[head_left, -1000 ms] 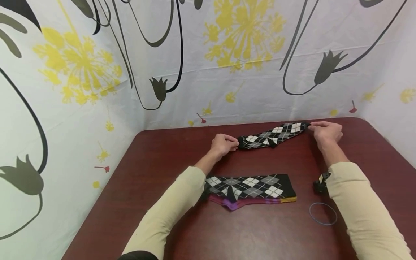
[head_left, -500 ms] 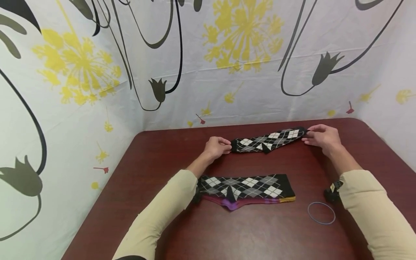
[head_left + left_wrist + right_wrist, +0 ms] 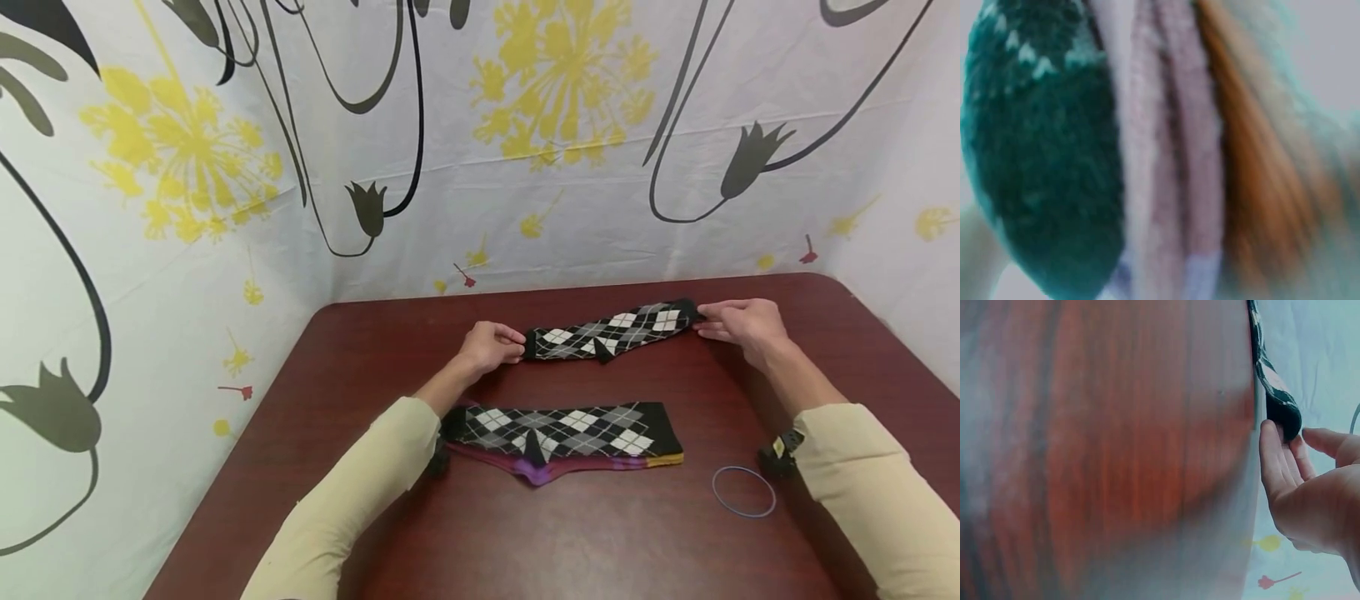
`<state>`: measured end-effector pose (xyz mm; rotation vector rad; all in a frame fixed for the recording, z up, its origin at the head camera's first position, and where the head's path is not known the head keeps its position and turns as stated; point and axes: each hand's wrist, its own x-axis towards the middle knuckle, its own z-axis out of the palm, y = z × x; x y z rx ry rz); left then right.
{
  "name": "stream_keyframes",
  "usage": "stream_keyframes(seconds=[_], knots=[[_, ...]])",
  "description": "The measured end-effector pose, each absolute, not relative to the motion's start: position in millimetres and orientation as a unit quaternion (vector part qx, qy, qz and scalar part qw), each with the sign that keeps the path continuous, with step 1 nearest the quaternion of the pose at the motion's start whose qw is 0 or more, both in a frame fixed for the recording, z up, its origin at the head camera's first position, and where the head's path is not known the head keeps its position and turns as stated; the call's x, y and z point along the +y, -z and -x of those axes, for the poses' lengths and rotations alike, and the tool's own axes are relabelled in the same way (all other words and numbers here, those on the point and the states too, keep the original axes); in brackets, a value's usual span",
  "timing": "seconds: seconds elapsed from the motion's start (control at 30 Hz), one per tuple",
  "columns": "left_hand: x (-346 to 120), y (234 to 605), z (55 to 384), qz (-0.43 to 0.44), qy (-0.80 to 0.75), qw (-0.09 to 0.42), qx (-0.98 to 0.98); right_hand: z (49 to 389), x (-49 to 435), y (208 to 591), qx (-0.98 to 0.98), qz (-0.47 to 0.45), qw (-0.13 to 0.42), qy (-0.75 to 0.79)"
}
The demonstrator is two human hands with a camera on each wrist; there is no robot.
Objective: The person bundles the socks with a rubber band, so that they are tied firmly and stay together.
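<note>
A black, white and grey argyle sock (image 3: 611, 333) stretches between both hands near the table's far edge, its heel pointing forward. My left hand (image 3: 486, 346) pinches its black cuff at the left end. My right hand (image 3: 746, 327) is at the black toe; in the right wrist view the toe (image 3: 1285, 419) sits between the thumb and the extended fingers. Closer to me, a matching argyle sock (image 3: 570, 429) lies flat on a purple and mustard sock (image 3: 536, 473). The left wrist view looks closely at stacked sock layers (image 3: 1166, 137), and the left hand is out of it.
A thin blue-grey ring (image 3: 743, 492) lies on the dark red wooden table (image 3: 570, 550) right of the stacked socks, near the right wrist's camera (image 3: 780, 454). A patterned white cloth (image 3: 450, 167) hangs behind and beside the table.
Both hands have drawn the held sock toward me, with the left hand also shifting left. The right fingers are spread more at the toe. The stacked socks and ring stay put.
</note>
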<state>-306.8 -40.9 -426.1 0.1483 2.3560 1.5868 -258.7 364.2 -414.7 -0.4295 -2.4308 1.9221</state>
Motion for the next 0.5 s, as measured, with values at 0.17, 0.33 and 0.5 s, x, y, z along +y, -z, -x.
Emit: stream_keyframes(seconds=[0.17, 0.33, 0.5], knots=[[-46.0, 425.4, 302.8, -0.063, -0.550, 0.161, 0.817, 254.1, 363.2, 416.5, -0.805, 0.102, 0.034, -0.583], [-51.4, 425.3, 301.6, -0.073, -0.547, 0.168, 0.817, 251.8, 362.7, 419.2, -0.820, 0.079, 0.024, -0.566], [-56.7, 426.2, 301.2, -0.087, -0.541, 0.172, 0.819, 248.6, 366.1, 419.1, -0.844, 0.050, -0.022, -0.534]])
